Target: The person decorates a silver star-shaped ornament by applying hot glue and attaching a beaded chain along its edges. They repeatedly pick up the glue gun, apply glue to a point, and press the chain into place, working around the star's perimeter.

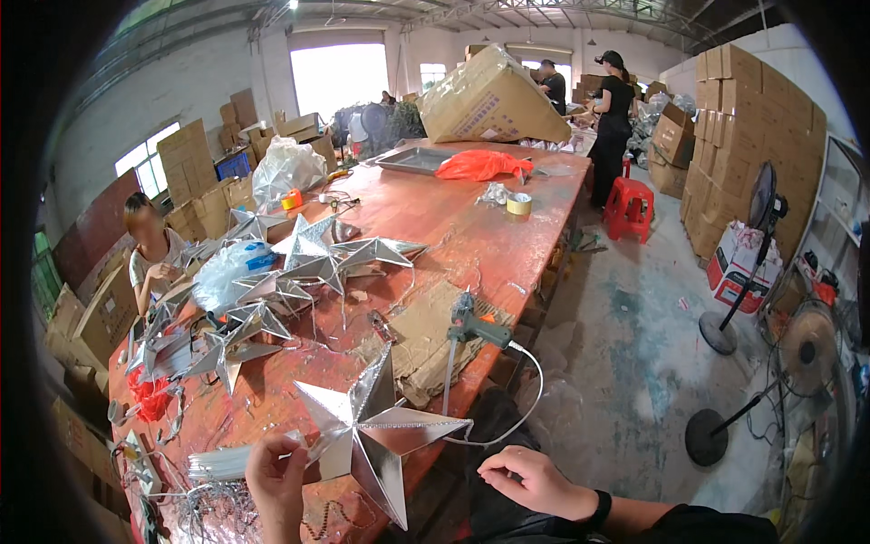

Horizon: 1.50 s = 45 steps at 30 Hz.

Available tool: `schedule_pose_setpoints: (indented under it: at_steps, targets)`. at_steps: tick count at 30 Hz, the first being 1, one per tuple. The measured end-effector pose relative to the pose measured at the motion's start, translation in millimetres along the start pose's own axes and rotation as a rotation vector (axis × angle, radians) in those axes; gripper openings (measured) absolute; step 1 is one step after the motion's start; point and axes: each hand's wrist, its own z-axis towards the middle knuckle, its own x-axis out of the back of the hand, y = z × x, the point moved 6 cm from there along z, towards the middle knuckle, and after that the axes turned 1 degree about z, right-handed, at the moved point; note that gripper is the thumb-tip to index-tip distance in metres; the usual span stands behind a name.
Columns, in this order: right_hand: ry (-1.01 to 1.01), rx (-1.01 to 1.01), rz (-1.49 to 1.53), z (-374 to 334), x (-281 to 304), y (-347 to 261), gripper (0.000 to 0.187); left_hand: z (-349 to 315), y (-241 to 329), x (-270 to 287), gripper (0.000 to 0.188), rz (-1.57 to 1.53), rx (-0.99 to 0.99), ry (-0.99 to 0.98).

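A silver five-pointed star (358, 424) with folded, shiny faces stands at the near edge of the table. Close by its lower-left point, my left hand (276, 480) is closed in a pinch; what lies between the fingertips is hard to make out. My right hand (535, 485), with a dark band at the wrist, is held past the star's right side, apart from it. Its fingers are curled together, and anything in them is too small to tell. A green glue gun (480, 329) with a white cord rests beyond the star, by a flattened cardboard piece (426, 363).
More silver stars (240, 344) crowd the table's left side, around a clear plastic bag (231, 276). A bead chain (335, 521) lies near my left hand. Tape (519, 204) and a tray (412, 160) are farther back. A co-worker (154, 245) sits left; a red stool (630, 208) and fans (807, 349) stand right.
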Motion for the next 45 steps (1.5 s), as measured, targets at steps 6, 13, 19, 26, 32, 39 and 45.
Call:
schedule_pose_setpoints:
  at_steps: [6, 13, 19, 26, 32, 39, 45]
  targets:
    - [0.016, 0.139, 0.001, 11.0, -4.1, -12.5, 0.011, -2.6, 7.0, -5.1, 0.01, -0.031, -0.009, -0.031]
    - [0.001, 0.167, 0.008, 11.3, -12.4, -11.8, 0.012, -1.9, -2.0, -1.4, 0.01, -0.074, -0.027, -0.025]
    - [-0.02, 0.151, 0.004, 9.1, -13.3, -7.8, 0.012, -4.5, -2.5, -4.5, 0.011, -0.212, 0.07, -0.045]
    - [-0.022, 0.155, 0.003, 8.9, -13.8, -6.0, 0.011, -4.6, 0.5, -1.6, 0.009, -0.215, 0.091, -0.02]
    - [-0.021, 0.16, -0.016, 8.0, -12.8, -5.2, 0.012, -4.0, 5.5, -5.9, 0.008, -0.186, 0.106, -0.011]
    - [-0.034, 0.17, -0.024, 9.6, -13.8, -6.2, 0.012, -4.4, 1.3, -0.6, 0.006, -0.173, 0.121, 0.001]
    - [0.004, 0.113, -0.033, 4.0, -12.8, -3.3, 0.013, -4.2, -6.3, -4.2, 0.007, -0.195, 0.151, -0.037]
